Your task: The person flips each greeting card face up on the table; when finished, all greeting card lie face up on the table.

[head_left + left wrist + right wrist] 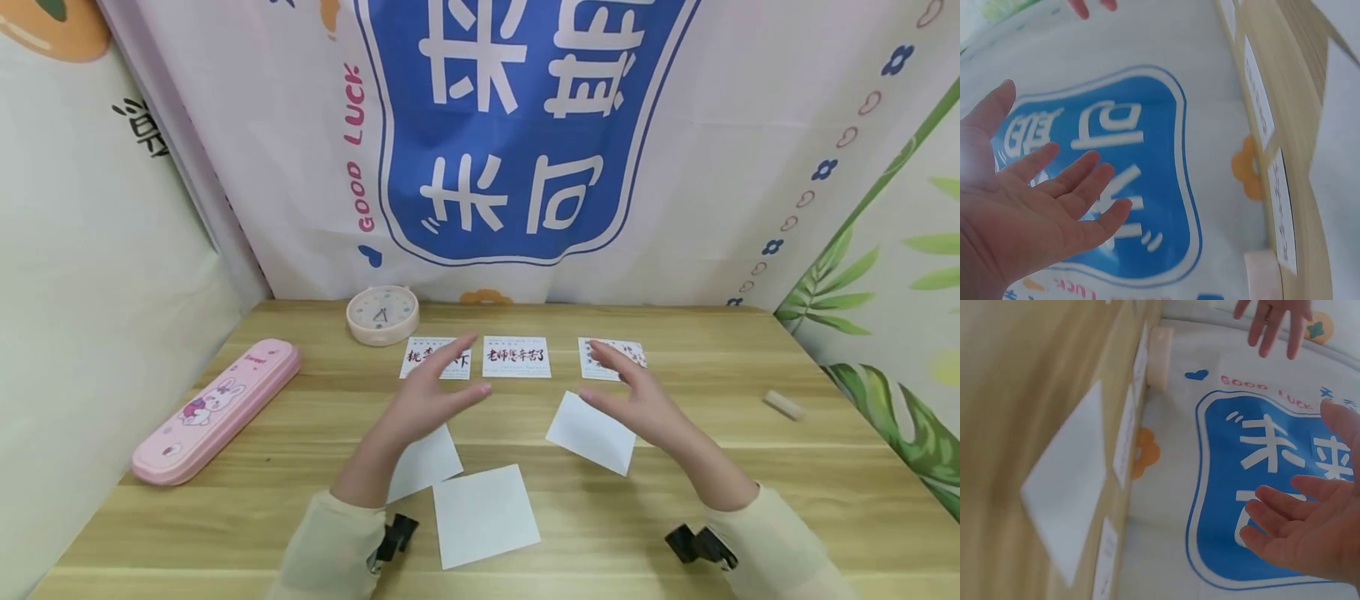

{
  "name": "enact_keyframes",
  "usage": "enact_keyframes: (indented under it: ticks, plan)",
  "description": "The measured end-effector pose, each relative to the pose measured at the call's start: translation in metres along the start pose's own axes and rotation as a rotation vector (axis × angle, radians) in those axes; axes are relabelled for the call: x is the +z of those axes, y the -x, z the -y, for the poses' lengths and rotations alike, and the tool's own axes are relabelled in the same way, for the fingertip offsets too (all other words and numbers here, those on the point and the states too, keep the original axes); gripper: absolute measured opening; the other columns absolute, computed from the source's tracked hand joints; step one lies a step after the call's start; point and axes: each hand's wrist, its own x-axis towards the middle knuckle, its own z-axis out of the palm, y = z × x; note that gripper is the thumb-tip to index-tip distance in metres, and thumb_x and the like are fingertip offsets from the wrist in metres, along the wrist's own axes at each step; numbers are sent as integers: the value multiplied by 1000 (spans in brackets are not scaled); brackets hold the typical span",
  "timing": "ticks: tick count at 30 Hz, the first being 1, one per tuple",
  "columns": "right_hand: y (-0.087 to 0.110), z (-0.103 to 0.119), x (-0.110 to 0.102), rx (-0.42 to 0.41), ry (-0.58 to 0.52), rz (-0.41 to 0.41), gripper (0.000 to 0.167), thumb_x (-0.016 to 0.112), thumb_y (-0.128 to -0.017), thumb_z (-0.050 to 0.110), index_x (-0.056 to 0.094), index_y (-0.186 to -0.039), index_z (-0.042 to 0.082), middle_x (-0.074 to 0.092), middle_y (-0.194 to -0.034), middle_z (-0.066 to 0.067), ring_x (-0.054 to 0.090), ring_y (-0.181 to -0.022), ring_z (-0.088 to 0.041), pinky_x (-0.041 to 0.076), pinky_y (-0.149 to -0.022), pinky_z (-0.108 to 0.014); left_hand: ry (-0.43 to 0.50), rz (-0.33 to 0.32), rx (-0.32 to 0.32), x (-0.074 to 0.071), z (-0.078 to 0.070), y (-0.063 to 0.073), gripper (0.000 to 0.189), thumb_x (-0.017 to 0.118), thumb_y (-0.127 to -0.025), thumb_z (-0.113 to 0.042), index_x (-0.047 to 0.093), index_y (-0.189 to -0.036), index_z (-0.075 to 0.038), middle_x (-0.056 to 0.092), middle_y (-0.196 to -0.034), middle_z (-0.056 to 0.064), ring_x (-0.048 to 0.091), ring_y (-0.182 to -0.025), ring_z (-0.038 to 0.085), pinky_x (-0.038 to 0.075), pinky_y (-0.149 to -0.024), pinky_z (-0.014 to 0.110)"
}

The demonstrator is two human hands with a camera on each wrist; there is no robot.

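Both hands hover above the wooden table with palms facing each other and nothing held. My left hand has its fingers spread and its thumb apart, over a blank white card and partly hiding a card with red writing. My right hand, likewise loosely spread, hangs above another blank card and covers part of a patterned card. Between the hands, a middle card with red writing lies in the back row. Nearer the front edge is a third blank card.
A round pale clock stands at the back left. Beside it, toward the left edge, lies a pink pencil case with a rabbit on it. A small light-coloured block sits at the right. A printed curtain hangs behind the table.
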Motion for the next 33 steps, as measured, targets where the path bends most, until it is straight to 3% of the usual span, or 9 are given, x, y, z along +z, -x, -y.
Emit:
enact_keyframes:
  ticks: [6, 10, 14, 17, 23, 27, 33]
  plan:
    - [24, -21, -2, 26, 91, -31, 67, 63, -79, 26, 30, -132, 2, 38, -128, -19, 35, -115, -34, 26, -92, -50, 136, 105, 25, 31, -19, -1, 66, 66, -74, -35, 35, -132, -28, 35, -132, -4, 28, -121, 17, 23, -95, 46]
    - [34, -32, -2, 69, 80, -42, 67, 63, -79, 26, 31, -132, 2, 37, -128, -21, 35, -115, -35, 27, -90, -52, 262, 179, 35, 53, -26, -3, 63, 65, -76, -32, 35, -131, -26, 38, -130, -2, 31, -120, 16, 21, -96, 45]
    - [41, -40, 0, 106, 49, -46, 65, 63, -79, 25, 32, -131, 0, 37, -128, -22, 33, -116, -35, 26, -89, -54, 400, 236, -28, 78, -24, -10, 61, 62, -78, -33, 35, -131, -24, 39, -130, 0, 32, -119, 16, 24, -96, 43]
    - [44, -45, 0, 107, 41, -48, 63, 63, -79, 23, 34, -129, -2, 38, -127, -23, 34, -115, -37, 27, -88, -56, 443, 226, -97, 93, -16, -16, 61, 63, -77, -34, 36, -131, -21, 39, -130, 3, 32, -119, 19, 28, -94, 44]
    - [46, -57, 0, 138, 3, -57, 62, 63, -79, 20, 35, -128, -5, 35, -128, -25, 31, -116, -39, 23, -90, -57, 380, 176, -195, 114, 7, -27, 68, 65, -75, -35, 35, -131, -12, 37, -131, 10, 29, -121, 27, 29, -92, 47]
    - [47, -69, 3, 186, -20, -48, 64, 63, -79, 23, 33, -128, -6, 33, -128, -27, 29, -117, -40, 20, -92, -55, 315, 162, -206, 122, 19, -32, 71, 65, -75, -35, 34, -132, -7, 35, -132, 9, 28, -121, 28, 27, -94, 46]
    - [49, -93, 13, 193, 128, -55, 70, 67, -74, 28, 36, -126, -7, 35, -126, -27, 30, -116, -41, 23, -94, -51, 164, 131, -192, 129, 34, -38, 71, 68, -72, -33, 36, -131, -10, 35, -132, 8, 30, -120, 28, 26, -95, 44]
